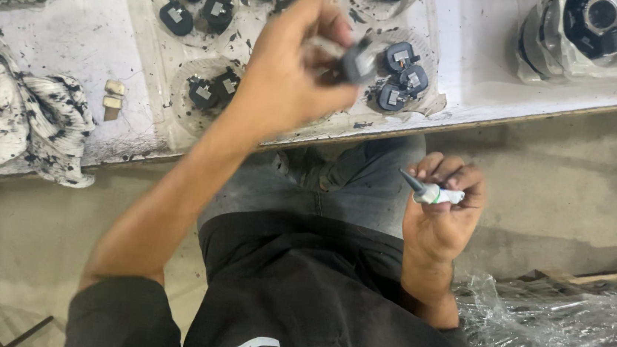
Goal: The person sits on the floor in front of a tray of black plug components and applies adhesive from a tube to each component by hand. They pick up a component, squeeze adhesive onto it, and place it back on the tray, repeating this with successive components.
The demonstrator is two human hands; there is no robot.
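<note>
Two surfaces: stained white workbench [75, 34] above, bare concrete floor [582, 190] below.

The person wears a black short-sleeved top, its sleeve ending just above the elbow on the left arm, so both forearms are bare down to the left hand [279, 82] and the right hand [442, 215]. White lettering with a curved white stripe beside it runs across the lower part of the top, close to the bottom of the view. Below the top, grey trousers of a denim-like cloth cover the lap, creased and slightly faded over the thighs; no watch, ring, glove or band shows on either wrist or hand.
</note>
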